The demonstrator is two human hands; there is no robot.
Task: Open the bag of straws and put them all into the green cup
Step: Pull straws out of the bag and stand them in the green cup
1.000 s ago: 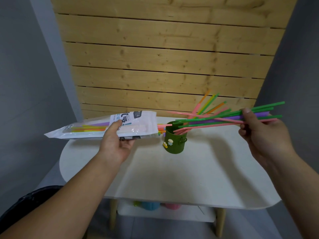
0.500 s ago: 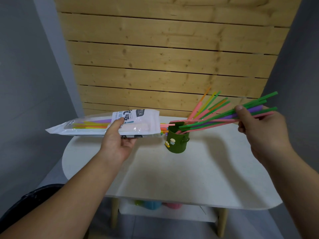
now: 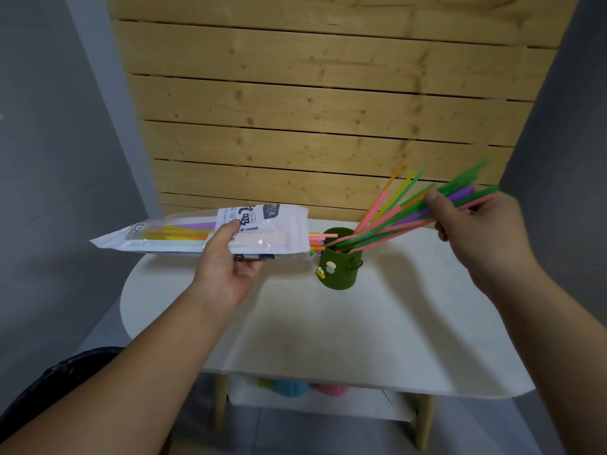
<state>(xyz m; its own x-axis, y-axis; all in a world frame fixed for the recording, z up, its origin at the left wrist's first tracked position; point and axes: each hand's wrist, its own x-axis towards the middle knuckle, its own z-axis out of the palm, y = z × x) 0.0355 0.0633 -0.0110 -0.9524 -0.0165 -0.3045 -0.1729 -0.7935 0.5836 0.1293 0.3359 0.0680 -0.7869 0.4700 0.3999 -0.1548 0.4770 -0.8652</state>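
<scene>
A dark green cup (image 3: 340,269) with small figure stickers stands upright at the back middle of the white table (image 3: 328,339). My left hand (image 3: 226,261) holds the white straw bag (image 3: 184,234) level above the table's left side, its open end with straw tips beside the cup's rim. My right hand (image 3: 473,234) grips a bundle of green, pink and purple straws (image 3: 394,221) near their upper ends; their lower ends sit inside the cup. Several more straws lean out of the cup behind the bundle.
A wooden slat panel (image 3: 312,110) rises right behind the table. Grey walls close in on both sides. Blue and pink objects (image 3: 295,387) lie on the shelf under the table.
My right hand has lifted, tilting the straw bundle steeper with its lower ends deeper in the cup. The bag in my left hand has stayed almost still.
</scene>
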